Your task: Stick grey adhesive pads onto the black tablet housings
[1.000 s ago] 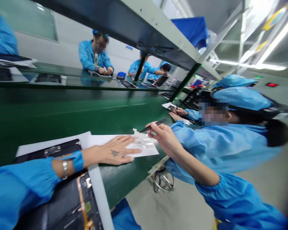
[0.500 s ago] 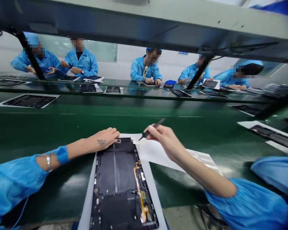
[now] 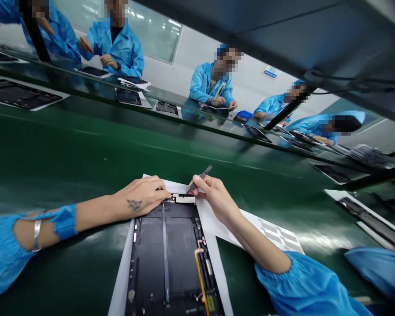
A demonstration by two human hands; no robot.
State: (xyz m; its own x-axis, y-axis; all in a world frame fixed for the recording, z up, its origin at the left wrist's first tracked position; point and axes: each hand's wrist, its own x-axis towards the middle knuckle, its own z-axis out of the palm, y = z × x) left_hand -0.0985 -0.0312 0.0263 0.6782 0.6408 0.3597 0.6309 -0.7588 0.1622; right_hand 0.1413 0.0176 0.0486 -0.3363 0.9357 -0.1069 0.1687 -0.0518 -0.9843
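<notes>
An opened tablet (image 3: 179,245) with bare dark inner parts and an orange ribbon cable (image 3: 199,272) lies lengthwise before me on white paper. My left hand (image 3: 148,195) lies over its far left corner, fingers bent against the far edge and thumb hidden. In my right hand (image 3: 213,195) black tweezers (image 3: 202,175) are pinched, tips pointing down and left. Those tips are at a pale strip (image 3: 186,199) that lies along the tablet's far edge. A white sheet (image 3: 250,221) with grey rectangles extends under my right wrist.
Across the green bench (image 3: 95,153), several people in blue work coats sit behind a glass shelf (image 3: 191,125). Another opened tablet (image 3: 19,94) is at the far left, and one (image 3: 371,215) lies on the right. A blue sleeve (image 3: 378,272) shows at the right edge.
The tweezers and pale strip have moved left, from beside the tablet's far right corner onto its far edge. My left fingers have shifted along that edge. The view has tilted.
</notes>
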